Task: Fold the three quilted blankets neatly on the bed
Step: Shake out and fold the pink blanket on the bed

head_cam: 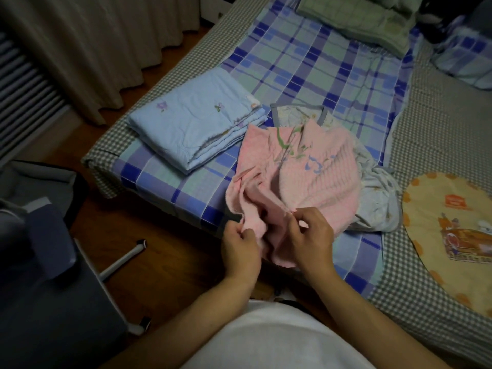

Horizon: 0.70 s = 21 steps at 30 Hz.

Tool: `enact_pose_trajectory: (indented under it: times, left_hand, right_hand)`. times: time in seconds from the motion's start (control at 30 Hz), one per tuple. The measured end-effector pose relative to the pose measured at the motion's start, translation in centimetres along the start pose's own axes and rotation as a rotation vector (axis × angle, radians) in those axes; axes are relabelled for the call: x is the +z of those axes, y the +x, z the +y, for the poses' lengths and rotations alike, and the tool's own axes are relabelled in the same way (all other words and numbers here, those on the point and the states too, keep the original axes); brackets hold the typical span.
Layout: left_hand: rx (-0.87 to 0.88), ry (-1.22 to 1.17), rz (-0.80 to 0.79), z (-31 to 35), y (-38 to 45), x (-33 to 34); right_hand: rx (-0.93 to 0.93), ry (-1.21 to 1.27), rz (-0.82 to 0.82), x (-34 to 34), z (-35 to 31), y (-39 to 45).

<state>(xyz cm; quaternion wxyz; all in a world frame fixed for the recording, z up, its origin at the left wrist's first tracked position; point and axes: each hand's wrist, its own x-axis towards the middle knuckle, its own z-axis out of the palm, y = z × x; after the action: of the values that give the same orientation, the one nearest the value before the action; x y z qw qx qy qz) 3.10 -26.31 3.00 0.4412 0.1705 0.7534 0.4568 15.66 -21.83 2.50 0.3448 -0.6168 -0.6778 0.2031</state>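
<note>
Pink blanket (306, 177) lengthwise from hands, crumpled

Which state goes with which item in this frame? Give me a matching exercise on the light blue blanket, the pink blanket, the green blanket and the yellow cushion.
Items:
1. light blue blanket
2. pink blanket
3. green blanket
4. yellow cushion

States:
A. lies at the far end of the bed
B. crumpled, its near edge pinched by both hands
C. folded flat, near the bed's left corner
D. lies on the checked cover at the right

Pairs: 1-C, 2-B, 3-A, 4-D
</note>
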Motion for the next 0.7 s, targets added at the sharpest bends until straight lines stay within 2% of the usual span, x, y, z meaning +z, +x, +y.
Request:
enact_pose_trajectory:
  times: [0.1,0.27,0.43,0.57,0.7]
  left_hand:
    - [-0.041,-0.090,0.086,0.2,0.7,-0.7]
    - [0.098,-0.187,-0.080,-0.1,0.0,-0.2]
    - [-0.082,-0.331,-0.209,-0.1,-0.3,1.2]
    - [-0.034,-0.232,-0.261,-0.2,-0.4,1.5]
    - [0.065,-0.019,-0.312,-0.6,-0.1,1.2]
  right_hand:
    - [0.007,-0.012,0.082,-0.7,-0.2,0.7]
    - [-0.091,-0.031,-0.034,0.2,-1.6,-0.4]
    - [-0.130,-0.023,-0.145,0.4,-1.8,-1.3]
    - [-0.170,-0.004,-0.148,0.2,-1.3,-1.5]
    - [-0.188,0.012,-0.145,0.0,-0.9,-1.8]
